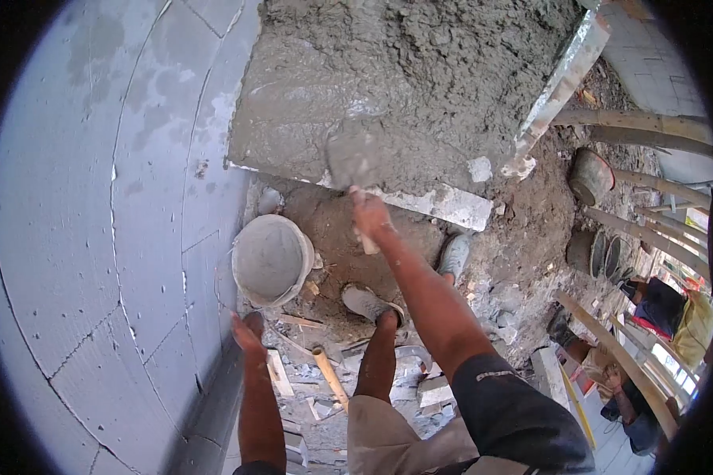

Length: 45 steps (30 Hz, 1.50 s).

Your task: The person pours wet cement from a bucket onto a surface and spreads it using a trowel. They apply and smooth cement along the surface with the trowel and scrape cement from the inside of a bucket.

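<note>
My right hand (369, 215) is closed round the pale handle of a trowel (355, 158). Grey mortar coats the trowel's blade, which lies against the wet mortar slab (317, 103) near its front edge. Low beside the block wall, my left hand (248, 334) has its fingers partly spread, with no held thing that I can make out. A thin wire runs close to its fingertips. Just beyond that hand stands a round bucket (306, 273) with smooth grey mortar inside.
A light block wall (79, 198) rises on the left. A whitish board (444, 207) edges the slab in front, another (562, 75) at right. Rubble and a bamboo piece (329, 377) lie around my feet. At right are a tilted bucket (590, 177), poles (642, 231) and other people (638, 412).
</note>
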Tool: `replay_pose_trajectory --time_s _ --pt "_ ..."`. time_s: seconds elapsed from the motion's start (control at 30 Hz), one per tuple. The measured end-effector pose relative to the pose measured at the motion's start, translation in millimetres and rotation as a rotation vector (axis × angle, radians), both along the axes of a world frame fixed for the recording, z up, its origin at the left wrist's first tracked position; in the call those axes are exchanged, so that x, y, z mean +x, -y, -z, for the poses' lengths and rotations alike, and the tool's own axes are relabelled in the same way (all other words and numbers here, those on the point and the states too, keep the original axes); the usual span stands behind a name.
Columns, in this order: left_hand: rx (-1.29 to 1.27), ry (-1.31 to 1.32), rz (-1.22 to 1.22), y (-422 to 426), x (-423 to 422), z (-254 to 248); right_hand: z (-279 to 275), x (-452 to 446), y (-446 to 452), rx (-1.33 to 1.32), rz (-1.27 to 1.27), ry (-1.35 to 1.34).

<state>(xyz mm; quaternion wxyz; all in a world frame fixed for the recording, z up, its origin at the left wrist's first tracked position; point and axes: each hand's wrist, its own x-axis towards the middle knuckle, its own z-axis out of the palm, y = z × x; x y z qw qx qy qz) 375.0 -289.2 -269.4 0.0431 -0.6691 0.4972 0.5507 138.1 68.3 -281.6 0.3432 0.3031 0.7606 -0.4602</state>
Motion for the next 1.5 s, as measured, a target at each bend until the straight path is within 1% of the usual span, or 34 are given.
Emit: replay_pose_trajectory --time_s 0.07,0.1,0.13,0.17,0.2,0.27,0.3,0.33,0.37,0.43,0.5,0.53,0.57,0.6,0.63,0.67,0.7,0.73,0.77,0.8,0.87,0.9,1.0,1.03,1.07,1.1,1.17,1.2,1.27,1.33,1.37,1.4,1.47,1.5 --pt "-0.03 -0.009 0.136 -14.0 32.6 7.5 14.2 5.2 -4.8 0.234 -0.345 -0.129" --pt "0.016 0.005 0.155 -29.0 42.9 0.1 -19.0 2.1 -23.8 0.169 -0.301 -0.005" --pt "0.06 0.021 0.17 -45.9 55.7 -9.1 -35.6 4.8 -45.0 0.24 -0.316 0.019" --pt "0.153 0.017 0.268 -53.1 79.7 -10.0 -45.8 8.4 -70.6 0.312 -0.339 0.04" --pt "0.243 0.01 0.363 -60.5 102.6 -9.3 -30.9 20.1 -103.6 0.345 -0.297 -0.016" --pt "0.3 -0.003 0.629 -95.5 117.3 -45.7 -25.9 29.7 -159.9 0.425 -0.171 0.03" --pt "0.307 0.015 0.66 -115.8 113.3 -70.9 -30.6 32.3 -177.2 0.48 -0.098 0.044" --pt "0.313 0.035 0.69 -131.0 107.5 -96.7 -44.9 31.6 -184.7 0.582 -0.13 0.037" --pt "0.326 0.084 0.634 -139.9 108.2 -112.7 -65.2 20.8 -192.7 0.684 -0.167 0.025" --pt "0.342 0.141 0.558 -152.9 120.6 -125.4 -104.4 -10.5 -218.3 0.773 -0.378 -0.176" --pt "0.352 0.137 0.415 -156.1 131.8 -134.6 -114.7 -57.5 -257.5 1.003 -0.499 -0.54" --pt "0.348 0.142 0.411 -159.1 133.0 -135.6 -138.5 -99.8 -267.7 0.884 -0.43 -0.569" --pt "0.353 0.202 0.341 -163.1 132.9 -135.3 -139.1 -138.2 -283.9 0.975 -0.418 -0.892" --pt "0.357 0.265 0.269 -167.5 132.6 -136.2 -139.2 -182.8 -299.7 1.006 -0.367 -1.041" --pt "0.34 0.293 0.289 -177.1 125.5 -139.9 -162.2 -222.2 -299.9 0.865 -0.3 -0.883" --pt "0.328 0.3 0.279 -189.6 114.1 -136.7 -151.8 -261.9 -317.6 0.955 -0.305 -0.852" --pt "0.291 0.209 0.355 -200.1 105.2 -136.0 -141.4 -291.2 -322.8 0.978 -0.299 -0.993" --pt "0.254 0.125 0.433 -204.9 104.9 -140.2 -127.1 -309.6 -326.2 0.873 -0.341 -1.061" --pt "0.238 0.044 0.485 -205.0 115.7 -125.0 -113.8 -307.5 -315.0 0.763 -0.357 -0.906" --pt "0.225 0.052 0.478 -210.9 102.2 -129.3 -98.7 -303.9 -305.5 0.657 -0.371 -0.756" --pt "0.193 0.202 0.513 -227.2 67.3 -133.7 -70.8 -279.0 -293.6 0.633 -0.444 -0.7" --pt "0.198 0.211 0.509 -230.3 52.8 -136.2 -55.9 -264.4 -293.7 0.597 -0.484 -0.755" --pt "0.186 0.202 0.491 -232.8 25.2 -155.6 -32.5 -221.1 -282.4 0.467 -0.542 -0.56" --pt "0.186 0.163 0.563 -232.6 19.0 -163.5 -34.6 -206.1 -274.3 0.435 -0.558 -0.512" --pt "0.188 0.121 0.637 -231.3 13.9 -168.4 -20.4 -189.0 -269.3 0.399 -0.541 -0.548" --pt "0.123 0.107 0.849 -224.9 14.8 -170.9 -6.6 -172.0 -264.6 0.365 -0.52 -0.584" --pt "0.1 0.105 0.888 -226.7 1.4 -192.3 -13.5 -144.5 -242.7 0.395 -0.616 -0.458" --pt "0.081 0.099 0.917 -226.5 -3.8 -200.9 -7.4 -129.7 -233.2 0.392 -0.605 -0.455" --pt "0.115 0.099 0.877 -221.2 -0.2 -208.6 1.1 -102.0 -212.3 0.419 -0.698 -0.297" --pt "0.086 0.139 1.076 -223.3 -10.4 -219.5 -12.6 -84.6 -201.0 0.408 -0.719 -0.258" --pt "0.044 0.224 1.139 -213.6 9.1 -208.4 -20.6 -75.4 -197.0 0.402 -0.742 -0.222" --pt "0.045 0.225 1.146 -211.9 7.0 -211.1 -29.9 -65.2 -194.8 0.403 -0.737 -0.219" --pt "-0.132 0.253 1.41 -209.6 1.1 -215.4 -48.9 -42.7 -190.4 0.371 -0.497 -0.289" --pt "-0.122 0.249 1.416 -210.6 -5.3 -216.9 -52.1 -27.8 -182.9 0.408 -0.324 -0.381"
